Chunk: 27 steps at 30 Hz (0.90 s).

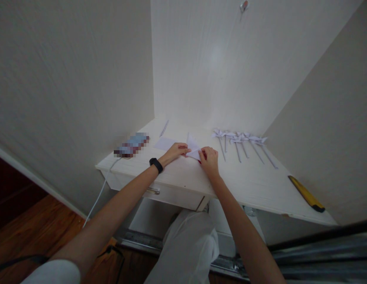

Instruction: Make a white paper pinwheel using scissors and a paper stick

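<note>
White paper (193, 149) lies near the middle of the worktop (254, 185), folded into a triangle with one flap raised. Left hand (177, 151) pins its left corner with its fingertips; right hand (209, 159) pinches its near right edge. Five finished pinwheels (239, 139) lie in a row toward the back right corner, so this piece looks early in its folds. Another sheet (164, 143) lies just left of the paper.
</note>
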Each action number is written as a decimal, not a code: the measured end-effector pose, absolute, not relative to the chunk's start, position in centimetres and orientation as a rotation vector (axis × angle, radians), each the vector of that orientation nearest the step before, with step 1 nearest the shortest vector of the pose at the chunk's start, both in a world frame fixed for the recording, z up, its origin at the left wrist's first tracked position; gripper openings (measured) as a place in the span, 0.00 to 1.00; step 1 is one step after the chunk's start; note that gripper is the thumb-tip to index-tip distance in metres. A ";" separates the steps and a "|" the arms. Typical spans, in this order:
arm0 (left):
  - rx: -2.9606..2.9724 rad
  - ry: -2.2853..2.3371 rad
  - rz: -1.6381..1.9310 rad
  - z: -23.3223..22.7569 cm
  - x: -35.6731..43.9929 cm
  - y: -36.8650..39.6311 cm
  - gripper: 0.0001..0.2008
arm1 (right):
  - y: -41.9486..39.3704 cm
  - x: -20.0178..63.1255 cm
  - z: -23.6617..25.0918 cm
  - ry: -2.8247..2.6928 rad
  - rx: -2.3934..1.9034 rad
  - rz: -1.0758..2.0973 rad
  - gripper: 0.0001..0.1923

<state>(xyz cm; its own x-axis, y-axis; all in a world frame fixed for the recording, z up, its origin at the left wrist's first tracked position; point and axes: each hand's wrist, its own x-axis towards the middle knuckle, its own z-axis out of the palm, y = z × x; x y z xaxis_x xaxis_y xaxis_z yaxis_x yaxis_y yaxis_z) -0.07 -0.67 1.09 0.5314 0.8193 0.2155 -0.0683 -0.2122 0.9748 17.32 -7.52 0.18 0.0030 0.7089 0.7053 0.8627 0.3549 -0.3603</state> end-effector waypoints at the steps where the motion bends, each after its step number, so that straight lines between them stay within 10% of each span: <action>1: 1.592 0.666 0.933 1.0 -0.1 -0.5 0.13 | -7.5 17.3 0.2 -1.721 -1.404 -0.210 0.11; 27: 1.642 0.653 0.905 1.3 0.1 -0.8 0.12 | -6.9 17.7 -0.1 -1.500 -1.331 0.178 0.14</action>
<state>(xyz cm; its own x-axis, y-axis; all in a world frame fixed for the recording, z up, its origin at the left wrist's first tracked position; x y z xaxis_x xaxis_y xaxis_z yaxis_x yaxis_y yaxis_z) 0.06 -0.76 1.26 0.5568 0.7988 0.2277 -0.0353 -0.2511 0.9673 17.71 -6.93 -0.07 0.1964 0.7833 0.5899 0.6234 0.3646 -0.6917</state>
